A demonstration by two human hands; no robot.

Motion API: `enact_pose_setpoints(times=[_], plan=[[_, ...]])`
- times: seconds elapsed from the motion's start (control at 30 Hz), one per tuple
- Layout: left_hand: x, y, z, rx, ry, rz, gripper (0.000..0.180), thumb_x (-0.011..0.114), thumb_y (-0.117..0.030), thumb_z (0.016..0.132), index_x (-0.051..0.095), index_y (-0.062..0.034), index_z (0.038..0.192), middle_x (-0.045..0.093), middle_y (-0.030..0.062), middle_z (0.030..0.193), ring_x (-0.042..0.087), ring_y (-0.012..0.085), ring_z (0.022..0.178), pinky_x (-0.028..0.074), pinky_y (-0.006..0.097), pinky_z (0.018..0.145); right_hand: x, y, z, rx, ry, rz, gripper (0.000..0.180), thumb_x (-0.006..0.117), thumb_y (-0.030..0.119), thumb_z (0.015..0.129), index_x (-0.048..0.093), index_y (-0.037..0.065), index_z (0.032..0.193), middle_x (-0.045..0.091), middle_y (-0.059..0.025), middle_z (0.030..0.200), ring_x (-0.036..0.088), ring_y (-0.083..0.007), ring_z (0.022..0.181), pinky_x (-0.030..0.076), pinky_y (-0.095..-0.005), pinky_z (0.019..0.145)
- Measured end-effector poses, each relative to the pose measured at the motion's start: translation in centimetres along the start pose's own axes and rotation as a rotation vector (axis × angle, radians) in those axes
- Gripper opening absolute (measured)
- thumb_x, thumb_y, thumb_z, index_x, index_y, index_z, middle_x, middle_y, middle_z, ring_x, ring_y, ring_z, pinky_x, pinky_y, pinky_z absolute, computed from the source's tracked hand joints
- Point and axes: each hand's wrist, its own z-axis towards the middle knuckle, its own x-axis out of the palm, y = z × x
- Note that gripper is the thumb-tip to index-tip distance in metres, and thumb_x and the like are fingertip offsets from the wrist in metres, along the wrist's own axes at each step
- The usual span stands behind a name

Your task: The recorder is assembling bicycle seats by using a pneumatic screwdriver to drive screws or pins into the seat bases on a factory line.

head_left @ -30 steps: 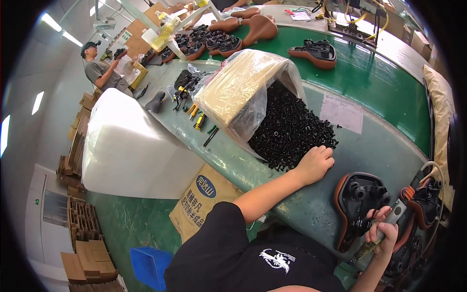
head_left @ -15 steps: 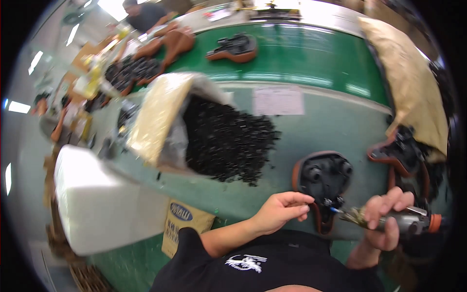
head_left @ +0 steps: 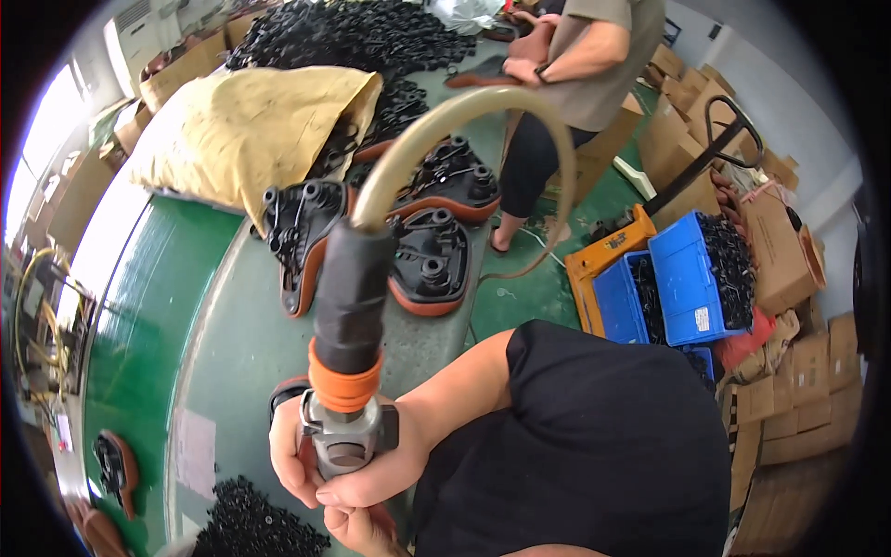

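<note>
My right hand (head_left: 385, 472) is wrapped round the metal body of an air screwdriver (head_left: 342, 429). The tool has an orange ring, a black sleeve and a clear hose (head_left: 408, 139) arching away. Just under it, at the lower edge, my left hand (head_left: 364, 531) shows in part, its fingers drawn together. Whatever they pinch is hidden. A saddle (head_left: 281, 397) peeks out behind my right hand; most of it is covered. Beyond the tool lie upturned brown saddles with black undersides, among them one on the left (head_left: 302, 232) and one on the right (head_left: 429, 265).
A yellowish sack (head_left: 251, 130) and a heap of black parts (head_left: 353, 35) sit farther along the bench. Small black pieces (head_left: 255, 524) lie near left. Another person (head_left: 594, 65) stands at the bench. Blue crates (head_left: 687, 278), an orange pallet jack (head_left: 603, 255) and cartons (head_left: 807, 371) stand right.
My view has swung to the right, bringing the co-worker, crates and pallet jack into sight. My right hand still grips the screwdriver; my hands are now close together.
</note>
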Motion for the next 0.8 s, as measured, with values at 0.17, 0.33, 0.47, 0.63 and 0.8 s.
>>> enact_pose_setpoints(times=[0.17,0.33,0.47,0.63,0.8], plan=[[-2.7,-0.2,-1.4,-0.174,0.061,0.204,0.043,0.055,-0.024,0.112,0.052,-0.0076,0.152,0.074,0.0054,0.117,0.068,0.0178,0.093,0.055,0.033,0.087,0.1,-0.1,-0.2,0.019,-0.013,-0.010,0.020,0.064,0.001,0.085,0.054,0.002,0.102,0.065,-0.0092,0.086,0.064,-0.0125,0.060,0.053,-0.0277,0.054],[2.4,-1.3,-1.3,-0.091,-0.081,-0.192,0.028,0.064,-0.022,0.107,0.058,0.0015,0.121,0.063,0.0057,0.097,0.056,0.0123,0.079,0.045,0.027,0.070,-0.1,0.8,0.1,0.215,0.021,-0.147,0.025,0.066,-0.004,0.092,0.053,0.003,0.112,0.067,-0.0110,0.097,0.067,-0.0174,0.086,0.054,-0.0322,0.073],[0.8,0.1,-1.3,-0.091,-0.028,-0.287,0.045,0.070,-0.017,0.102,0.054,0.0048,0.138,0.065,0.0141,0.128,0.066,0.0241,0.119,0.053,0.040,0.104,0.1,1.2,1.0,0.107,0.050,-0.087,0.036,0.070,0.001,0.093,0.051,-0.001,0.123,0.067,-0.0195,0.107,0.074,-0.0239,0.083,0.060,-0.0345,0.073],[1.9,-2.6,-0.5,0.033,0.017,0.081,0.037,0.063,-0.020,0.108,0.066,0.0091,0.130,0.063,0.0146,0.113,0.064,0.0233,0.100,0.052,0.036,0.088,-1.0,-0.5,1.9,0.133,0.115,0.045,0.036,0.071,0.002,0.093,0.051,0.000,0.123,0.067,-0.0206,0.107,0.073,-0.0244,0.084,0.060,-0.0357,0.074],[-4.3,-2.3,3.3,0.716,-0.227,1.143,0.067,0.086,-0.005,0.076,0.060,0.0032,0.137,0.065,0.0182,0.123,0.063,0.0338,0.114,0.052,0.042,0.098,-1.6,-1.4,1.7,0.040,0.150,-0.122,0.032,0.070,-0.002,0.091,0.054,0.001,0.118,0.067,-0.0187,0.101,0.072,-0.0238,0.084,0.059,-0.0354,0.073]])
